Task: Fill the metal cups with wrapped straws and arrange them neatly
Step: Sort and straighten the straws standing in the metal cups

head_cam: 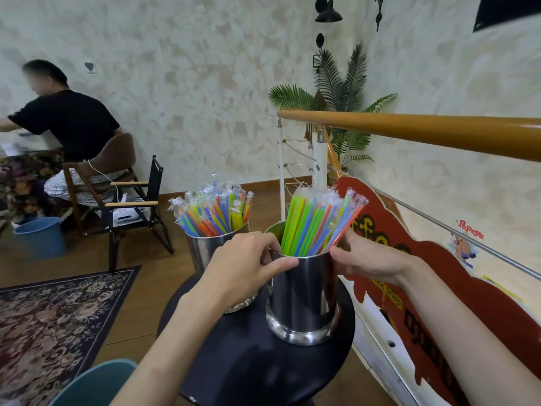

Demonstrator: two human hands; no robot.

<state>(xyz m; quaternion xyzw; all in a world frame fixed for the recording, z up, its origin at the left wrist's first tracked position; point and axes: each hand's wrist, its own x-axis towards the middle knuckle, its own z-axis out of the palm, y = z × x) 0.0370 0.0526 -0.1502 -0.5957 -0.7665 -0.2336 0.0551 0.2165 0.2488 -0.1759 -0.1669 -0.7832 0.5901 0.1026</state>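
Two shiny metal cups stand on a small round black table (248, 367). The near cup (303, 300) holds a leaning bunch of wrapped coloured straws (317, 221). My left hand (246, 265) grips its rim on the left, thumb lying across the front edge. My right hand (366, 260) grips the rim on the right, fingers against the straws there. The far cup (205, 252), partly hidden behind my left hand, is packed with fanned wrapped straws (213, 209).
A wooden handrail (409, 130) and a red painted signboard (439, 288) run along the right. A patterned rug (52, 323) lies at the left, a teal chair back (93, 385) near the bottom. A seated person (64, 124), folding chair (131, 206) and blue bucket (41, 237) are behind.
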